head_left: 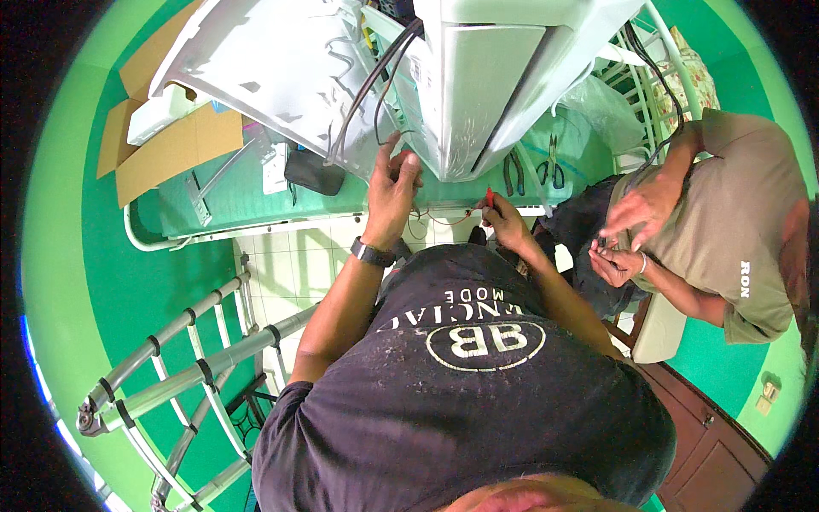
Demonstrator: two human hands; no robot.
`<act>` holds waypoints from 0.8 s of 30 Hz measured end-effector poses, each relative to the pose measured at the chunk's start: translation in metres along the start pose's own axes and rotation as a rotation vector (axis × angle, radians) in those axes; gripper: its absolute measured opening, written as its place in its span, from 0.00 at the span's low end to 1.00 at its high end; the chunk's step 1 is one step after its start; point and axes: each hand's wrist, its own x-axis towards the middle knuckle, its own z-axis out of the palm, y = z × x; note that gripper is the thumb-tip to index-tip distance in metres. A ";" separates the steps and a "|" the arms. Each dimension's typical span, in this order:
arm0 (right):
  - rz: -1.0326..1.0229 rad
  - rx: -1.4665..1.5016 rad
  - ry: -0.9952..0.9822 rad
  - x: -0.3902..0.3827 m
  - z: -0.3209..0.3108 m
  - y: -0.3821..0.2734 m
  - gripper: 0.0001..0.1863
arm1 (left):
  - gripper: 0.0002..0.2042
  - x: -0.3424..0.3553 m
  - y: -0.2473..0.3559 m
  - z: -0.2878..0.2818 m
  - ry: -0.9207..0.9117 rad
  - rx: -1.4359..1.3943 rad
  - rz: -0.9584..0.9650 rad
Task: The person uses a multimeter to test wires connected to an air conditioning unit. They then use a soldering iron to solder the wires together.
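My left hand (394, 183) is raised beside the white air-conditioner unit (490, 94), its fingers closed at the end of a thin dark cable (377, 119) that hangs from the unit's opened side. The exact grip is hard to make out. My right hand (507, 224) is lower, near the table's front edge, closed around a small red pen-like piece (490, 198). A thin reddish wire (450, 222) runs from near that hand toward the left one. On the table behind my right hand lie dark-handled pliers (514, 173) and another pair of pliers (553, 166).
A green-topped table (171, 213) carries a large white cover panel (247, 64), a black pouch (314, 172) and an open cardboard box (175, 149). A folded metal ladder (183, 384) stands at left. A person (725, 230) sits at right, both hands on something small and dark.
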 end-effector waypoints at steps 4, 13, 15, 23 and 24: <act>0.021 -0.008 -0.001 -0.002 0.012 -0.043 0.12 | 0.24 0.008 -0.012 -0.004 -0.047 -0.093 -0.018; -0.100 0.168 -0.041 -0.012 0.018 -0.123 0.16 | 0.16 -0.037 -0.043 -0.049 -0.059 0.169 -0.076; -0.098 0.218 -0.041 -0.012 0.023 -0.132 0.16 | 0.15 -0.048 -0.045 -0.069 0.086 0.193 -0.082; -0.038 0.311 -0.157 -0.001 0.047 -0.164 0.15 | 0.28 -0.010 0.028 -0.099 0.174 0.700 0.642; -0.044 0.284 -0.154 0.001 0.052 -0.170 0.15 | 0.26 0.000 0.024 -0.104 0.128 0.758 0.734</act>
